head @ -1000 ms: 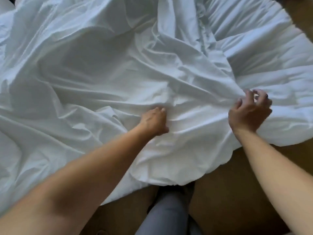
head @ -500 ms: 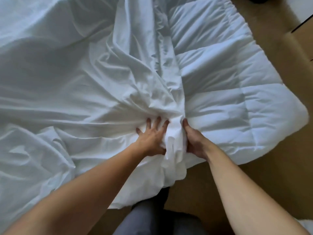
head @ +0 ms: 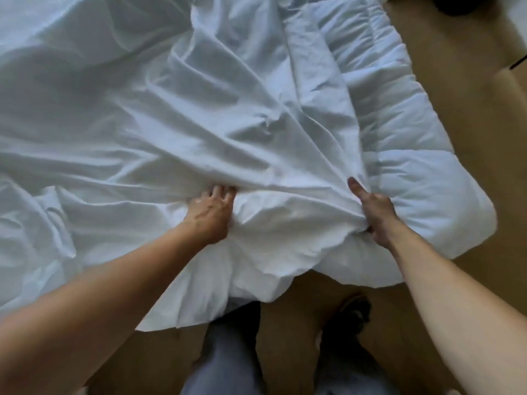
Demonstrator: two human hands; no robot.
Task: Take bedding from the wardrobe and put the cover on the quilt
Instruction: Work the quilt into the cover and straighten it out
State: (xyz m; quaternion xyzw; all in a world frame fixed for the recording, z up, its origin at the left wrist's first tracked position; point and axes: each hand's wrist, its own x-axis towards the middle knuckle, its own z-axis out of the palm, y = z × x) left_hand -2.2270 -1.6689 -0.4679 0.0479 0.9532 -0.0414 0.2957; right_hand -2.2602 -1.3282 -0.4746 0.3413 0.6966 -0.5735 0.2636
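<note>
A wrinkled white cover spreads over most of the view and lies over a padded white quilt, whose stitched right part sticks out bare. My left hand grips a fold of the cover near its near edge, fingers dug into the cloth. My right hand pinches the cover's edge where it meets the quilt, thumb pointing away from me on top. The cloth between both hands is bunched up.
Brown wooden floor runs along the right and near sides. My legs in grey trousers and a dark shoe stand just below the bedding's near edge. A dark object sits at the top right corner.
My right hand has moved right, away from my left hand, drawing the cover's edge further over the quilt. My left hand stayed near the same fold and its fingers curled into the cloth.
</note>
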